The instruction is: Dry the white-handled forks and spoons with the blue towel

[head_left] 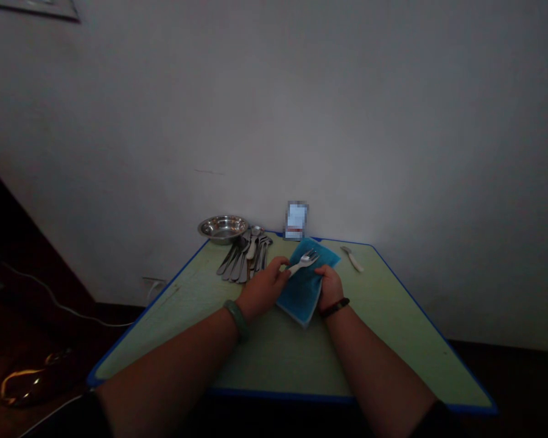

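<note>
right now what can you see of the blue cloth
The blue cloth is a folded, soft-looking rectangle, probably microfibre, lying at a slant on the green table, one corner pointing toward the table's near edge. The right hand rests on its right edge, and the head of a fork, held by the left hand, sits over its upper part.

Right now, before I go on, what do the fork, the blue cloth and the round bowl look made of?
The fork looks like polished stainless steel, judging by its bright sheen. The cloth seems to be a soft, matte fabric, with no shine, though the weave is too dim to tell. The bowl looks like shiny stainless steel, with mirror-like reflections inside.
</note>
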A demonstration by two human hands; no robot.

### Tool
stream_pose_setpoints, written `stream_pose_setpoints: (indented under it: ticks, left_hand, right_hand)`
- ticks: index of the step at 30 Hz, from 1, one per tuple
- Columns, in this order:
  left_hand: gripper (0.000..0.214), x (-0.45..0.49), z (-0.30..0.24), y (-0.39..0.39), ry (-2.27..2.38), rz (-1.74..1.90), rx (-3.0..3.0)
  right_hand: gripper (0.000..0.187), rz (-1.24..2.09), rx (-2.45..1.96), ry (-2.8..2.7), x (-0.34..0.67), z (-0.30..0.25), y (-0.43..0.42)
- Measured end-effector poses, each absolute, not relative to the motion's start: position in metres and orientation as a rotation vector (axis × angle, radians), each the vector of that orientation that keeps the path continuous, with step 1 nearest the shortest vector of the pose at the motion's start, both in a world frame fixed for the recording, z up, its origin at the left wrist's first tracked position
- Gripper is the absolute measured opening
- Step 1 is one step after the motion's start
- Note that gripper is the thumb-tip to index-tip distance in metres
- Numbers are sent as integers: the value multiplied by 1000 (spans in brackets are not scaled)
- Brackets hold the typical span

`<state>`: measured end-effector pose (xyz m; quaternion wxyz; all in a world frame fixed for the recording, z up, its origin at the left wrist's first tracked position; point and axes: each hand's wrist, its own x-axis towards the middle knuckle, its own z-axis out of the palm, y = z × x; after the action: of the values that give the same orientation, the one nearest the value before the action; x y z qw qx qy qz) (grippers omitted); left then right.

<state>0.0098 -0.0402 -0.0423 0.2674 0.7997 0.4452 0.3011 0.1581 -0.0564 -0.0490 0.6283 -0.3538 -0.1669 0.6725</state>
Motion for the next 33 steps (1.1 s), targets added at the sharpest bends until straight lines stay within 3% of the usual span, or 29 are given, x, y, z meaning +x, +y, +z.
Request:
stream_pose_setpoints:
  ticks: [29, 33]
  left_hand:
    - [38, 7, -45, -38, 1040, 828, 2512]
    - [36, 6, -41, -42, 1055, 800, 2524]
  right_hand:
    - [24, 1454, -829, -335, 161, -51, -52]
    - [19, 1312, -831, -383, 162, -54, -50]
